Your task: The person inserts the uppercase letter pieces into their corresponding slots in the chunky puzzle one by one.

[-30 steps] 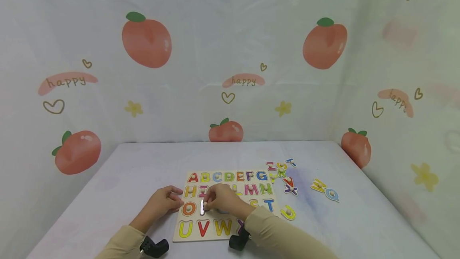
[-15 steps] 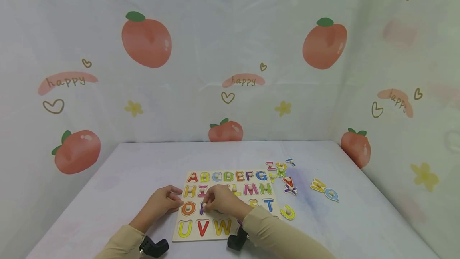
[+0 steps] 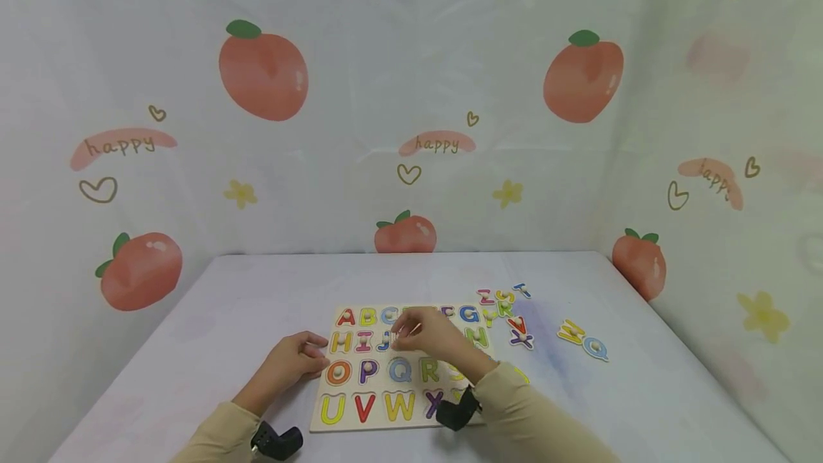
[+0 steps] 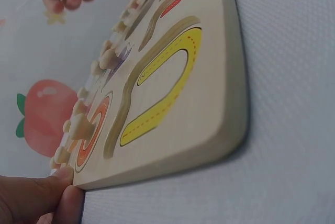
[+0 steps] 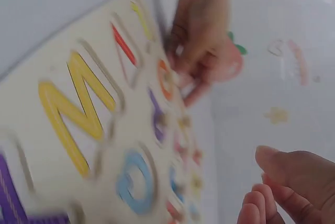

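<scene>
A wooden alphabet puzzle board [image 3: 383, 376] lies on the table with knobbed letters in its upper rows. My left hand [image 3: 289, 363] holds the board's left edge; in the left wrist view, thumb and finger [image 4: 57, 181] meet at the edge near the orange O [image 4: 94, 135]. The purple P [image 3: 368, 371] sits in its slot beside the O. My right hand [image 3: 427, 338] hovers above the second row, fingers loosely bent, covering several letters. Nothing shows between its fingers in the right wrist view. The blue Q slot [image 3: 400, 370] and the yellow U slot [image 4: 167, 93] hold no knobbed piece.
Loose knobbed letters lie right of the board, among them a T [image 3: 522, 291], a Z [image 3: 485, 296], an X [image 3: 521, 338], a yellow W or M [image 3: 570, 331] and a blue Q piece [image 3: 594, 348]. A printed cloth backdrop [image 3: 321, 184] stands behind the table.
The purple P, tilted in my right hand's fingers before, now lies flat in its slot. My right hand has let go and moved up and right. My left hand stays at the board's edge.
</scene>
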